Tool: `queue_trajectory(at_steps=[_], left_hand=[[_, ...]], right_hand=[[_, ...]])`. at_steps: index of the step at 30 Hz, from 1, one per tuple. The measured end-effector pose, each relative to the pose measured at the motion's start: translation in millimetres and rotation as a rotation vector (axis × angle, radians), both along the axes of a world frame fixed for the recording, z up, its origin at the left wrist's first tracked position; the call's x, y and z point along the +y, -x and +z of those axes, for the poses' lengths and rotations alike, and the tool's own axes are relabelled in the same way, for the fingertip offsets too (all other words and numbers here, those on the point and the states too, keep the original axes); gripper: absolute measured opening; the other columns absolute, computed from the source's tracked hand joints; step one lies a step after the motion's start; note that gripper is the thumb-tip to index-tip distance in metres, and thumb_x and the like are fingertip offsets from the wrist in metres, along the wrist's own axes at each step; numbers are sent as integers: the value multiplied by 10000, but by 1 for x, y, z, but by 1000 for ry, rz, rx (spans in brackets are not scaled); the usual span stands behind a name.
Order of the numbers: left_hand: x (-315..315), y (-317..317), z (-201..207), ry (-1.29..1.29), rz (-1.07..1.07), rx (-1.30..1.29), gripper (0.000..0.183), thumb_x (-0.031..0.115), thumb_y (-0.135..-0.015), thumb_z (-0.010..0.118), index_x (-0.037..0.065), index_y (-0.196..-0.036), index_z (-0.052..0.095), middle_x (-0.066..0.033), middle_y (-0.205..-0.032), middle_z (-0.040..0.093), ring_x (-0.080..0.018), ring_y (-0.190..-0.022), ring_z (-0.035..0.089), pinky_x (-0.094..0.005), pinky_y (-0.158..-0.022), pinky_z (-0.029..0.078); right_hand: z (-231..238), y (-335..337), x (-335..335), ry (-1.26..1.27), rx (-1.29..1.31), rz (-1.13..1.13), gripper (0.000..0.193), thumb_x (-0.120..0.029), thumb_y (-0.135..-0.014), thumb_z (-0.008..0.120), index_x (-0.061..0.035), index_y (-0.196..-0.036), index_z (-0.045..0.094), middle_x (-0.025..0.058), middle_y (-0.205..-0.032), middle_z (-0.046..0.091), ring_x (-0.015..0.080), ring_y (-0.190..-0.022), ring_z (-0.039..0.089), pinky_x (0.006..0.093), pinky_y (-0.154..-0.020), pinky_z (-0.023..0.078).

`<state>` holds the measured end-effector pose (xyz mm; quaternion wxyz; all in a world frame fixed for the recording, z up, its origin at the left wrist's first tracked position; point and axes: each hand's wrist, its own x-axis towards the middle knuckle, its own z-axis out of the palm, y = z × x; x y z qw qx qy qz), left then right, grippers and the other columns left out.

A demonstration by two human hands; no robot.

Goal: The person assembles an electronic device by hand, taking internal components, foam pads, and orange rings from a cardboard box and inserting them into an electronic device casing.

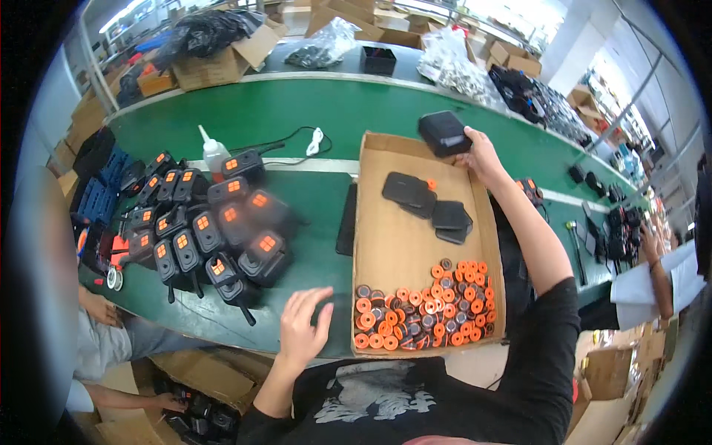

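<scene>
Right hand (478,152), upper right, grips black block (443,133); left hand (302,326), lower centre, empty, spread. We'd keep block clear of tray rim (359,245).

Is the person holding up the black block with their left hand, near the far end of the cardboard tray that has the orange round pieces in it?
Not quite: in the head view, the right hand holds the black block, near the far end of the cardboard tray that has the orange round pieces in it.
</scene>
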<state>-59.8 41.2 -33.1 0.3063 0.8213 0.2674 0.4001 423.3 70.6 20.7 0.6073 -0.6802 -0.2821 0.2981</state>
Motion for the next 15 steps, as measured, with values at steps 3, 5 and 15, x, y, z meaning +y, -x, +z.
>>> queue_trajectory(at_steps=[3,5,15], left_hand=[[-13,16,-2,-7,66,25,210,16,-800,671,14,-1010,660,-137,-963,671,-308,-877,632,-378,-789,500],[-14,24,-3,17,20,31,224,16,-789,682,15,-1012,663,-136,-952,671,-305,-878,631,-375,-790,500],[13,52,32,-492,351,248,331,80,-725,716,46,-1049,658,-88,-1105,625,-286,-1006,582,-406,-876,463]], right_hand=[[-20,-45,55,122,-293,-305,590,-383,-895,613,28,-1289,461,166,-1043,617,216,-655,645,304,-562,525],[-48,-91,75,198,-405,-437,488,-394,-887,623,43,-1103,596,149,-868,639,203,-552,621,301,-465,503],[-64,-85,71,811,-948,-241,489,-393,-916,534,8,-1189,593,244,-1232,591,407,-1168,542,439,-992,429]])
